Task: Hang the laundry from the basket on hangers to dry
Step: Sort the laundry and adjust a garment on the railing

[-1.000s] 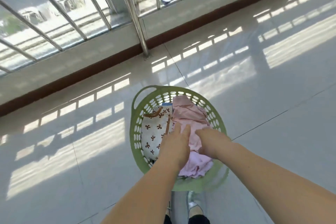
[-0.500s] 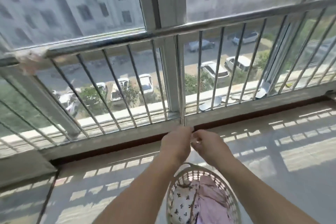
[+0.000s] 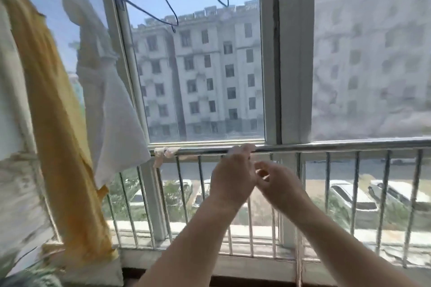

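Both forearms rise from the bottom edge toward the middle of the view, hands meeting in front of the balcony railing [image 3: 326, 145]. The left hand [image 3: 231, 176] shows its back, fingers curled, the fingertips reaching up to the level of the top rail. The right hand [image 3: 278, 184] sits just beside it, slightly lower, fingers bent inward toward the left hand. A thin pale strand [image 3: 299, 261] hangs straight down below the hands to the bottom edge; motion blur hides whether either hand actually pinches it, so the grip cannot be told.

The laundry basket is out of view. Along the left side hang a yellow garment [image 3: 56, 128] and a white cloth [image 3: 112, 105], with another pale, patterned piece at the far left edge. Blue wire hangers [image 3: 163, 0] dangle along the top, bare. A scrap of pale cloth [image 3: 164, 152] is tied round the rail left of the hands. Beyond the glass stand an apartment block and parked cars.
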`<state>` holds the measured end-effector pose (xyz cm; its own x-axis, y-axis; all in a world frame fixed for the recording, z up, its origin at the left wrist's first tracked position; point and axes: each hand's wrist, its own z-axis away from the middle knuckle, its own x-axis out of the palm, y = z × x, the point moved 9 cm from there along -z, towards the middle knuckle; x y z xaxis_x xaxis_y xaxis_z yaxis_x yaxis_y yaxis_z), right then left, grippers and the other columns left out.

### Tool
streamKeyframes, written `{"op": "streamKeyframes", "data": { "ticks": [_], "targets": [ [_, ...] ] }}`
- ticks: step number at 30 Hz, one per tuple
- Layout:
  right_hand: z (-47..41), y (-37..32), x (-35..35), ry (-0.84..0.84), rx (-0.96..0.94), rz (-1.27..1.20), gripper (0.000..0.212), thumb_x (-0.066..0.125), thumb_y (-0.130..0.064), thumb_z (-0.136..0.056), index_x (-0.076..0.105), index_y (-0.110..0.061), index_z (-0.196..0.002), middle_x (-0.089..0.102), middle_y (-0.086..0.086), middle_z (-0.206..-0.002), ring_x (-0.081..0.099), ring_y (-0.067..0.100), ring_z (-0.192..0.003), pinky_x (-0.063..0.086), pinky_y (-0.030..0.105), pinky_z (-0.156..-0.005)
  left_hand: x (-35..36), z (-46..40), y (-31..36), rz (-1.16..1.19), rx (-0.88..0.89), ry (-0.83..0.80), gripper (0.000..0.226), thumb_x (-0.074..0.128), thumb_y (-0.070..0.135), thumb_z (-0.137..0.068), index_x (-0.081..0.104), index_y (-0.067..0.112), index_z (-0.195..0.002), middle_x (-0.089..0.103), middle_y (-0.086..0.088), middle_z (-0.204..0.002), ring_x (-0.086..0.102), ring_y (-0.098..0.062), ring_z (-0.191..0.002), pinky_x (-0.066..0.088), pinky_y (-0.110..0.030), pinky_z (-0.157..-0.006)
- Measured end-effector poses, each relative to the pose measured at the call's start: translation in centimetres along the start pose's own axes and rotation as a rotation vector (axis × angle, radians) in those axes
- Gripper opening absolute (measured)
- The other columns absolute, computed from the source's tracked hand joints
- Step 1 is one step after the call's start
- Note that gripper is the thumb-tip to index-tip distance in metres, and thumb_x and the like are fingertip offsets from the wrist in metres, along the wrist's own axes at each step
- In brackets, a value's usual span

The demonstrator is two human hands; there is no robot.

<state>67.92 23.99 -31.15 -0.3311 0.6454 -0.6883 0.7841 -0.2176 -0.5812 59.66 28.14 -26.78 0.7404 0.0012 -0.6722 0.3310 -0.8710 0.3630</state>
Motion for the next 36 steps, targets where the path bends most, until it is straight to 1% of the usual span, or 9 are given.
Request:
{"op": "streamKeyframes", "data": {
  "ticks": [5, 9, 12, 16, 20, 23, 29, 33, 36],
  "targets": [
    [-2.1, -8.9, -0.2, 0.029, -0.181, -0.075, 0.021, 0.059, -0.025, -0.09, 0.063, -0.023, -0.111, 0.067, -0.009, -0.092, 0.064, 0.006, -0.081, 0.055, 0.029, -0.081, -9.2, -1.6, -2.1, -0.053, 0.027, 0.209, 0.034, 0.048, 0.014, -0.095, 0.053, 0.016, -0.128, 0.063, -0.005, -0.119, 0.061, -0.016, -0.104, 0.043, -0.018, -0.087],
    [-3.5, -15.2, 0.2, 0.028, -0.301, -0.092, 0.026, 0.058, -0.02, -0.091, 0.06, -0.021, -0.116, 0.068, -0.004, -0.102, 0.061, 0.004, -0.081, 0.052, 0.022, -0.085, -14.5, -2.6, -5.0, -0.08, 0.0, 0.306, 0.033, 0.05, 0.014, -0.094, 0.055, 0.016, -0.126, 0.064, -0.005, -0.117, 0.062, -0.016, -0.101, 0.044, -0.02, -0.085],
    [-4.4, -19.2, 0.2, 0.054, -0.357, -0.083, 0.027, 0.055, -0.021, -0.092, 0.059, -0.022, -0.119, 0.068, -0.003, -0.106, 0.063, 0.007, -0.088, 0.052, 0.026, -0.088, -17.4, -3.3, -7.1, -0.111, -0.008, 0.343, 0.031, 0.051, 0.015, -0.093, 0.056, 0.017, -0.123, 0.065, -0.002, -0.113, 0.062, -0.015, -0.098, 0.041, -0.017, -0.081],
    [-6.5, -23.9, 0.7, 0.094, -0.405, -0.045, 0.027, 0.054, -0.024, -0.093, 0.058, -0.025, -0.119, 0.068, -0.005, -0.107, 0.062, 0.009, -0.097, 0.051, 0.03, -0.091, -21.4, -4.5, -9.4, -0.135, 0.032, 0.413, 0.031, 0.054, 0.015, -0.091, 0.056, 0.017, -0.122, 0.064, -0.002, -0.117, 0.062, -0.014, -0.102, 0.045, -0.022, -0.089],
    [-9.3, -28.3, 0.5, 0.165, -0.443, 0.003, 0.027, 0.052, -0.025, -0.094, 0.057, -0.027, -0.12, 0.067, -0.007, -0.108, 0.062, 0.01, -0.099, 0.049, 0.03, -0.092, -26.3, -6.0, -12.0, -0.203, 0.078, 0.599, 0.033, 0.058, 0.014, -0.089, 0.055, 0.017, -0.122, 0.058, -0.003, -0.119, 0.058, -0.017, -0.108, 0.038, -0.017, -0.089],
    [-11.0, -32.8, -0.4, 0.289, -0.533, 0.029, 0.027, 0.052, -0.021, -0.093, 0.057, -0.024, -0.12, 0.065, -0.004, -0.112, 0.062, 0.011, -0.099, 0.048, 0.029, -0.093, -30.3, -7.8, -14.1, -0.192, 0.069, 0.729, 0.04, 0.059, 0.013, -0.087, 0.05, 0.015, -0.126, 0.052, -0.006, -0.126, 0.049, -0.02, -0.118, 0.037, -0.023, -0.098],
    [-12.2, -41.8, -1.2, 0.49, -0.732, 0.062, 0.031, 0.05, -0.014, -0.091, 0.056, -0.019, -0.122, 0.058, 0.002, -0.121, 0.059, 0.019, -0.107, 0.046, 0.035, -0.095, -35.5, -13.2, -18.0, -0.029, 0.009, 0.674, 0.066, 0.058, 0.018, -0.09, 0.023, 0.017, -0.145, 0.033, -0.005, -0.147, 0.031, -0.02, -0.135, 0.028, -0.031, -0.11],
    [-14.0, -47.1, -0.9, 0.622, -0.769, 0.274, 0.033, 0.045, -0.009, -0.091, 0.057, -0.019, -0.12, 0.055, -0.003, -0.123, 0.046, 0.016, -0.118, 0.035, 0.03, -0.099, -37.1, -17.4, -20.8, 0.068, -0.022, 0.528, 0.068, 0.058, 0.034, -0.089, 0.022, 0.02, -0.145, 0.037, 0.0, -0.147, 0.038, -0.02, -0.134, 0.036, -0.039, -0.109],
    [-15.7, -50.5, -1.1, 0.759, -0.731, 0.538, 0.03, 0.045, -0.012, -0.089, 0.062, -0.022, -0.111, 0.058, -0.006, -0.115, 0.04, 0.016, -0.12, 0.025, 0.032, -0.099, -38.0, -19.2, -21.6, 0.16, 0.037, 0.461, 0.053, 0.051, 0.011, -0.092, 0.032, 0.013, -0.142, 0.047, -0.002, -0.137, 0.047, -0.019, -0.126, 0.044, -0.024, -0.096]
  ]
}}
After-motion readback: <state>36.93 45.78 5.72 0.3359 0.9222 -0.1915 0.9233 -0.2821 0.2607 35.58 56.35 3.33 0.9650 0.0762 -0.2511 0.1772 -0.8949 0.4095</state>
